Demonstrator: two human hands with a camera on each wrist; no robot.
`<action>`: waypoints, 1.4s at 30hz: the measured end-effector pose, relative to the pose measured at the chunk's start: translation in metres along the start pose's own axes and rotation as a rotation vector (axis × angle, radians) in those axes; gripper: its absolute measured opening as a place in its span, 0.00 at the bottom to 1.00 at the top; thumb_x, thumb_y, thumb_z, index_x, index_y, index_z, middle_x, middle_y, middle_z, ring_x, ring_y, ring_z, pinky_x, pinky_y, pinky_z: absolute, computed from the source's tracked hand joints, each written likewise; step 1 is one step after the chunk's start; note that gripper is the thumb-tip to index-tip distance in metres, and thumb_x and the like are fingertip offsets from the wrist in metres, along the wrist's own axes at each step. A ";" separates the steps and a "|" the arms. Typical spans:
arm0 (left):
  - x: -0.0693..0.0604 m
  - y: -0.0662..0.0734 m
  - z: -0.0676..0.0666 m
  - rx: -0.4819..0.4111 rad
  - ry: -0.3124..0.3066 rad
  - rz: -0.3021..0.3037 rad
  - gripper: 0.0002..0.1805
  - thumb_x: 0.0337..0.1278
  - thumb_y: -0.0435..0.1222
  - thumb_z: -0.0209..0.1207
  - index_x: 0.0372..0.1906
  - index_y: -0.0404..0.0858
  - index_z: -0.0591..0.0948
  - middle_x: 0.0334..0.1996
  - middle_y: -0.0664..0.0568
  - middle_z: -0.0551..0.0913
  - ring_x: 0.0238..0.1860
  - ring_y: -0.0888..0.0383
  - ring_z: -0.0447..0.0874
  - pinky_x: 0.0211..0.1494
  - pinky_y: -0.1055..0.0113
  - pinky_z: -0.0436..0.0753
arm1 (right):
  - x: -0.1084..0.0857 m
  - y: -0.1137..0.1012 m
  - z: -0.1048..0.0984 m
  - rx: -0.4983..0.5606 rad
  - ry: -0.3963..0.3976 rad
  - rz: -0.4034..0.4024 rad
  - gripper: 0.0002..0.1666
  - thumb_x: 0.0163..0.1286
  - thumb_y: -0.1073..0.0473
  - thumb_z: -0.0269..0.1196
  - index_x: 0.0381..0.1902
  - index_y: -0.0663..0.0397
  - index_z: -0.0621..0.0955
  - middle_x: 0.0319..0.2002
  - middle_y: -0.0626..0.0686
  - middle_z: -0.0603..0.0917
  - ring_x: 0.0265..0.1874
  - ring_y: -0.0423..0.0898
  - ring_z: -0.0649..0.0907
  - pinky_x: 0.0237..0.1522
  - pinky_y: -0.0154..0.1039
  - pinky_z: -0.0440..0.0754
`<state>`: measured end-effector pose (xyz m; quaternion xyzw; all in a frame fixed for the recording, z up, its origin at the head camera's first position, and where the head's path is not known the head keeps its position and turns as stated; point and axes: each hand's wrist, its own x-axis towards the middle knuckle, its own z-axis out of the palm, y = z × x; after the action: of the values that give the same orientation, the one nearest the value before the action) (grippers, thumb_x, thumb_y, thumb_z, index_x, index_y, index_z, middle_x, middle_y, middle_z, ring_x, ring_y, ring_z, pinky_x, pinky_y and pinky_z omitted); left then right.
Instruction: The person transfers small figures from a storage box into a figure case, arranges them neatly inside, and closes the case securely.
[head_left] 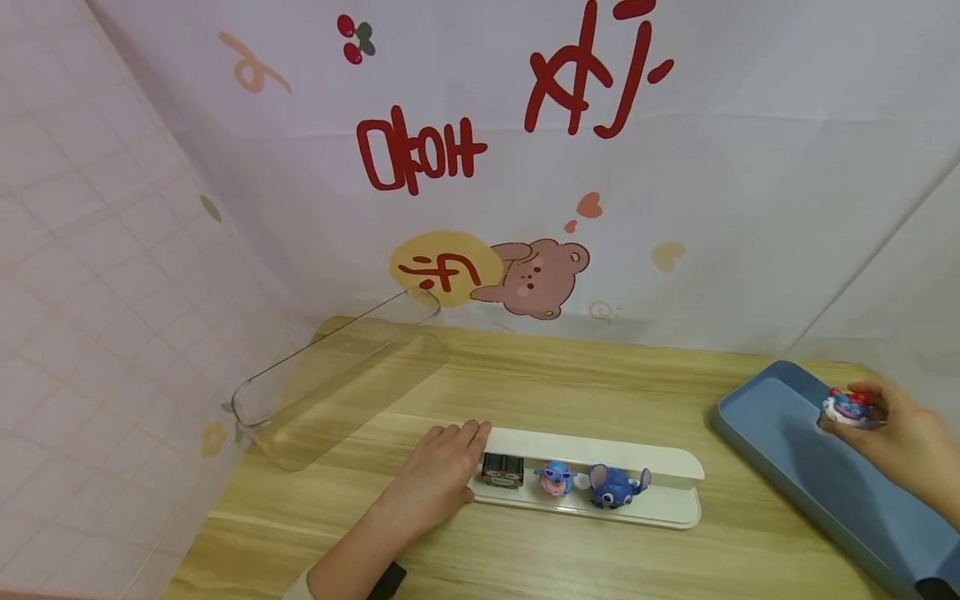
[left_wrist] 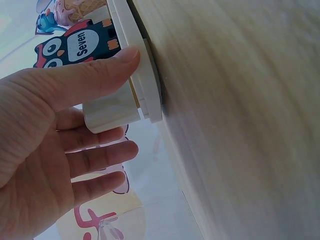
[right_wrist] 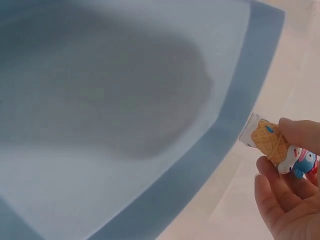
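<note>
My left hand [head_left: 441, 467] grips the left end of a white stepped display stand [head_left: 592, 450], thumb on the front edge and fingers behind, as the left wrist view shows. Along the stand's lower step sit a dark owl figure [left_wrist: 82, 46] marked "Seven", a small blue figure with sunglasses [head_left: 557, 479] and a big-eared blue figure [head_left: 613, 488]. Over the far end of a blue tray [head_left: 802, 483], my right hand [head_left: 903, 433] pinches a small figurine [right_wrist: 272, 141] with a waffle cone and a blue-and-red character. My palm hides part of it.
A clear plastic cover [head_left: 337, 392] stands on the wooden table [head_left: 360, 517] at the left, beside the cloth side wall. A printed cloth [head_left: 675, 167] hangs behind the table. The blue tray's raised rim runs along the right side.
</note>
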<state>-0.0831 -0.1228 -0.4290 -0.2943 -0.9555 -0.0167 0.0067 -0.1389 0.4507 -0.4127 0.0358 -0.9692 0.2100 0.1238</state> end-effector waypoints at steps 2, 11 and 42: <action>0.000 0.000 0.000 0.003 0.002 -0.001 0.53 0.41 0.45 0.84 0.73 0.31 0.72 0.60 0.47 0.81 0.54 0.52 0.82 0.61 0.56 0.81 | -0.001 -0.004 -0.003 0.010 -0.001 0.018 0.43 0.56 0.63 0.81 0.57 0.82 0.69 0.44 0.82 0.80 0.30 0.11 0.63 0.21 0.19 0.70; -0.001 0.001 -0.001 0.014 0.000 -0.002 0.52 0.41 0.46 0.84 0.73 0.32 0.72 0.58 0.48 0.81 0.53 0.53 0.82 0.60 0.57 0.82 | -0.009 -0.022 -0.003 0.125 0.041 -0.014 0.37 0.58 0.75 0.76 0.58 0.86 0.68 0.41 0.83 0.78 0.28 0.14 0.70 0.23 0.17 0.75; 0.000 0.002 -0.001 0.014 -0.001 -0.009 0.53 0.40 0.46 0.84 0.72 0.32 0.72 0.57 0.48 0.81 0.52 0.53 0.82 0.59 0.57 0.82 | -0.036 -0.082 0.001 0.516 0.318 -0.301 0.34 0.52 0.79 0.78 0.57 0.79 0.79 0.49 0.34 0.85 0.38 0.24 0.85 0.42 0.16 0.79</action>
<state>-0.0826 -0.1214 -0.4282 -0.2899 -0.9570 -0.0101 0.0080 -0.0947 0.3768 -0.3900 0.1757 -0.8366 0.4305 0.2898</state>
